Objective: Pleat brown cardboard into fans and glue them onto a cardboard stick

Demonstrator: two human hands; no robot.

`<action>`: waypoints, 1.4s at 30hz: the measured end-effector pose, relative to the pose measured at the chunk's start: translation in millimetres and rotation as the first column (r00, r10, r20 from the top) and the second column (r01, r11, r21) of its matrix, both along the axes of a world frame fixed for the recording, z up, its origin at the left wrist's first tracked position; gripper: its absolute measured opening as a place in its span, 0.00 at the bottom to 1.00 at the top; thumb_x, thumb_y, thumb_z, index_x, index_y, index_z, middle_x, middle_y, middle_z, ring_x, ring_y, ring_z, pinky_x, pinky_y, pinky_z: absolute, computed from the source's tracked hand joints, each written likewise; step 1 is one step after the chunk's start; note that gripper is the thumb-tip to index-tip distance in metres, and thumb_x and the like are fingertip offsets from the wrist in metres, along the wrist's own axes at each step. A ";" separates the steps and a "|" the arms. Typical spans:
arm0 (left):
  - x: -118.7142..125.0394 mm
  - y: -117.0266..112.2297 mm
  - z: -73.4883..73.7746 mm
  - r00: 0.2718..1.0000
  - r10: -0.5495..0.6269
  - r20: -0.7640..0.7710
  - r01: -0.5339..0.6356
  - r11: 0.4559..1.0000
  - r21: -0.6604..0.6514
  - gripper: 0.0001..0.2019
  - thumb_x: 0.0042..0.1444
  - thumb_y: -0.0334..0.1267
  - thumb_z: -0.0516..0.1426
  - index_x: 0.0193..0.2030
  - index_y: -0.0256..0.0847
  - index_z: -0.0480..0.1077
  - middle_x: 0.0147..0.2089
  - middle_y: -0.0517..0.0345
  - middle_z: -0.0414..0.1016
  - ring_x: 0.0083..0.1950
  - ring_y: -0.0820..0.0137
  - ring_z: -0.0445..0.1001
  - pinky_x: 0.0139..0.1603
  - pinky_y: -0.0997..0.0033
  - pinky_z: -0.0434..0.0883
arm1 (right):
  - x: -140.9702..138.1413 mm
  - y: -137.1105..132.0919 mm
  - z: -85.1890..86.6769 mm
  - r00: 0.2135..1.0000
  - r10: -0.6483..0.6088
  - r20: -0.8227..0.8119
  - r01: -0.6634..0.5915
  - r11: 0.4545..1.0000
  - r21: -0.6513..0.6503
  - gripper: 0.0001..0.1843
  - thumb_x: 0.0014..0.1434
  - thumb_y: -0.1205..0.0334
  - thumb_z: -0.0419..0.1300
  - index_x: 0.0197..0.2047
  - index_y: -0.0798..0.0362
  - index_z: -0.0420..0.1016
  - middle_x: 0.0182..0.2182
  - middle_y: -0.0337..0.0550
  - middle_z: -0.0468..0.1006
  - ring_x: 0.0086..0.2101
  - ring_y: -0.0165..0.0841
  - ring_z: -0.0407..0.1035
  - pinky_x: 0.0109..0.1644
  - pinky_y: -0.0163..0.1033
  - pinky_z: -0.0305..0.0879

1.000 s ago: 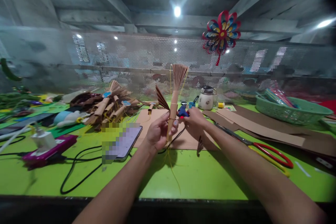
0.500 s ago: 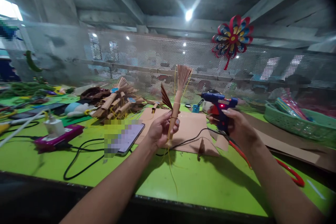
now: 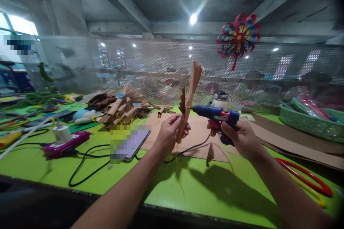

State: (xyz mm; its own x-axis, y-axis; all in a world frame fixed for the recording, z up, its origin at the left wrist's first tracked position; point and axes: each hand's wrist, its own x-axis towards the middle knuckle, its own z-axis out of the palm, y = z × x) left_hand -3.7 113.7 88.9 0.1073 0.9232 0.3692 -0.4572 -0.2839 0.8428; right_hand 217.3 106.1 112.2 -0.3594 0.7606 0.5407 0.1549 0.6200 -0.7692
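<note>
My left hand (image 3: 172,132) is closed around the lower part of a brown paper tube figure (image 3: 191,94). Its top spreads into pleats, and thin yellow strings trail below it. A small pleated fan piece (image 3: 182,102) sticks up at the tube's left side. In my right hand (image 3: 243,134) is a blue glue gun (image 3: 215,112) with a small red light showing. The gun's nozzle points left, at or very near the tube just above my left fingers; I cannot tell whether it touches. Another pleated brown paper piece (image 3: 210,154) stands on the green table (image 3: 161,193).
A pile of similar paper figures (image 3: 126,105) lies at back left. Nearer are a phone (image 3: 134,146), a purple power strip (image 3: 66,143) and black cables. Brown card (image 3: 153,132) lies under my hands. Red-handled scissors (image 3: 306,177) and a green basket (image 3: 303,121) are at right.
My right hand has brought the glue gun left, its nozzle now at the paper tube. The tube has turned and tilted slightly right in my left hand. The view has shifted a little.
</note>
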 end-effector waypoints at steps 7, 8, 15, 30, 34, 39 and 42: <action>-1.0 -1.6 2.2 0.999 0.034 -0.043 -0.032 0.998 0.051 0.13 0.54 0.44 0.59 0.40 0.35 0.70 0.29 0.53 0.74 0.26 0.74 0.70 0.27 0.76 0.65 | -3.6 -4.3 1.5 0.997 0.011 0.078 -0.015 0.999 0.051 0.20 0.59 0.47 0.55 0.35 0.56 0.77 0.29 0.46 0.76 0.23 0.28 0.62 0.23 0.34 0.58; -1.2 -1.9 2.4 0.998 0.040 -0.054 -0.037 0.998 0.056 0.14 0.54 0.44 0.59 0.40 0.35 0.71 0.30 0.53 0.74 0.26 0.73 0.70 0.27 0.76 0.66 | -3.5 -4.3 1.3 0.996 0.010 0.087 -0.015 0.998 0.063 0.20 0.59 0.48 0.55 0.34 0.56 0.77 0.29 0.47 0.76 0.23 0.28 0.62 0.23 0.34 0.58; -1.6 -3.4 7.2 0.970 0.189 -0.152 -0.155 0.966 0.207 0.16 0.54 0.42 0.59 0.46 0.33 0.72 0.30 0.53 0.72 0.26 0.74 0.68 0.25 0.76 0.65 | 3.9 -1.4 1.9 0.994 0.045 0.105 -0.051 0.997 0.055 0.20 0.60 0.48 0.55 0.31 0.56 0.77 0.32 0.47 0.76 0.23 0.27 0.62 0.24 0.35 0.57; 0.7 -1.4 -2.6 0.898 0.317 -0.305 -0.167 0.888 0.429 0.20 0.60 0.42 0.53 0.56 0.34 0.66 0.33 0.55 0.70 0.29 0.75 0.67 0.26 0.77 0.66 | 16.4 -5.5 3.1 0.994 0.016 0.107 -0.018 1.000 0.016 0.19 0.57 0.48 0.59 0.41 0.55 0.77 0.32 0.49 0.75 0.25 0.31 0.63 0.24 0.35 0.56; 1.5 -7.8 4.8 0.947 0.173 -0.272 -0.076 0.940 0.332 0.19 0.60 0.44 0.53 0.52 0.33 0.69 0.32 0.54 0.70 0.29 0.75 0.66 0.26 0.76 0.66 | 14.7 -6.0 3.5 0.994 0.010 0.105 -0.012 1.000 0.022 0.19 0.57 0.49 0.58 0.41 0.56 0.77 0.32 0.49 0.76 0.26 0.31 0.64 0.24 0.35 0.56; 2.7 -14.9 10.6 0.973 0.069 -0.222 -0.022 0.977 0.210 0.17 0.58 0.45 0.55 0.44 0.32 0.72 0.31 0.54 0.71 0.29 0.75 0.67 0.28 0.77 0.65 | 13.2 -7.5 5.9 0.993 -0.021 0.116 0.012 0.997 0.075 0.18 0.57 0.49 0.58 0.39 0.56 0.77 0.32 0.48 0.76 0.24 0.30 0.64 0.23 0.34 0.58; 2.4 -15.7 10.7 0.983 0.032 -0.178 -0.006 0.989 0.146 0.15 0.57 0.45 0.56 0.42 0.33 0.72 0.33 0.53 0.72 0.30 0.75 0.68 0.29 0.76 0.65 | 12.7 -7.7 6.5 0.993 -0.042 0.112 0.022 0.986 0.167 0.17 0.57 0.50 0.59 0.37 0.56 0.78 0.33 0.49 0.77 0.30 0.35 0.69 0.29 0.36 0.63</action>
